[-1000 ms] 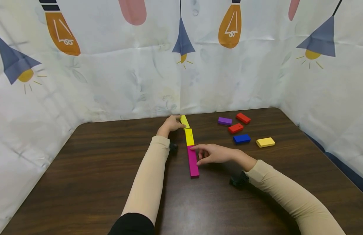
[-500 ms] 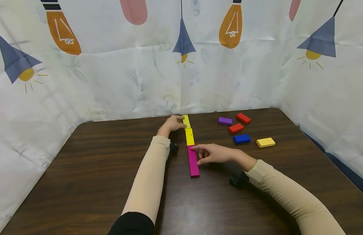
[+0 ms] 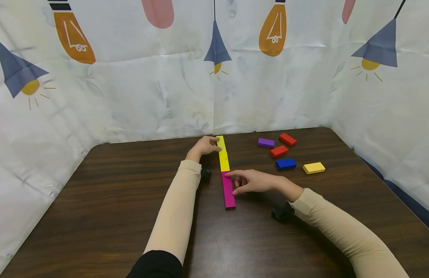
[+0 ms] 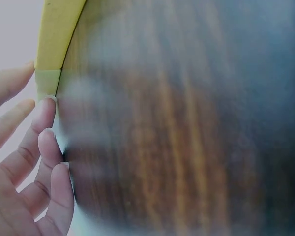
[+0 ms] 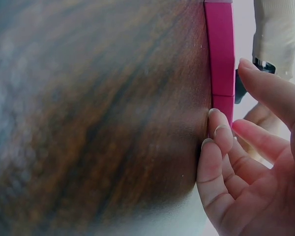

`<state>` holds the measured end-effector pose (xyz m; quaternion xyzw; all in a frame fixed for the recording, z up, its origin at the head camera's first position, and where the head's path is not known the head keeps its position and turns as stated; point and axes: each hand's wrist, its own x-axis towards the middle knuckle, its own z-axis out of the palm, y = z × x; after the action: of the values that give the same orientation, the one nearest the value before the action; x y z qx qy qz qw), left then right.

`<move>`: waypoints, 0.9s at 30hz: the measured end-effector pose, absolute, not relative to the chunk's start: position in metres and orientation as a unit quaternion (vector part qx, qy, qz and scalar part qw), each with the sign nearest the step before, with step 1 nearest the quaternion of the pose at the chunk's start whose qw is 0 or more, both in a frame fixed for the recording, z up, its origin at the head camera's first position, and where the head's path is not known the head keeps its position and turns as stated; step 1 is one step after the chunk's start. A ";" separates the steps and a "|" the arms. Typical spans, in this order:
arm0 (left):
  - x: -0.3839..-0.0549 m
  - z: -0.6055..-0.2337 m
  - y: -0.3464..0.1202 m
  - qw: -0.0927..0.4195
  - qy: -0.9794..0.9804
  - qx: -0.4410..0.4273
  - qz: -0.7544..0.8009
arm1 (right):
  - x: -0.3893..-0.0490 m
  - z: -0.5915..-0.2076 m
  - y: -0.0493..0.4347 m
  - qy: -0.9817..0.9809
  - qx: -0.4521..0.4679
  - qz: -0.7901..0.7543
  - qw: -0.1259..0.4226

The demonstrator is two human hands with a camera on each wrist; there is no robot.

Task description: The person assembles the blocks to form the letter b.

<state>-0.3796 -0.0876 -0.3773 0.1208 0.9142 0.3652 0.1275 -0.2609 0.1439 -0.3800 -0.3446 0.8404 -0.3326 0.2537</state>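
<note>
Two yellow blocks and two magenta blocks lie end to end in a straight row. My left hand [image 3: 204, 146] holds the farthest yellow block [image 3: 221, 143], index finger near its far end and thumb by the joint with the second yellow block [image 3: 223, 162]. In the left wrist view its fingers curl beside that block. My right hand [image 3: 254, 181] rests against the row from the right. Its extended index finger touches the far magenta block [image 5: 222, 104]; the thumb lies beside the near magenta block [image 5: 221, 49], with the other fingers loosely bent.
Right of the row lie a purple block [image 3: 266, 143], two red blocks [image 3: 287, 139], a blue block [image 3: 285, 164] and a pale yellow block [image 3: 313, 168]. The brown table [image 3: 96, 208] ends at a printed curtain [image 3: 158, 96] behind the row.
The farthest yellow block has turned slightly right and now lines up with the row; the left hand shifted a little with it. The right hand stays where it was.
</note>
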 end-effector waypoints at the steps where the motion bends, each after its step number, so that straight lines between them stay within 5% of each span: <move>1: -0.380 -0.377 -0.088 0.128 0.914 0.121 0.365 | -0.261 -0.380 0.144 0.841 -0.345 -0.332 0.254; 27: -0.377 -0.372 -0.091 0.143 0.915 0.144 0.349 | -0.279 -0.401 0.151 0.830 -0.368 -0.332 0.255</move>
<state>-0.3766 -0.0907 -0.3716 0.1441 0.9148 0.3492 0.1433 -0.2794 0.1515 -0.4014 -0.3683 0.8301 -0.3316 0.2554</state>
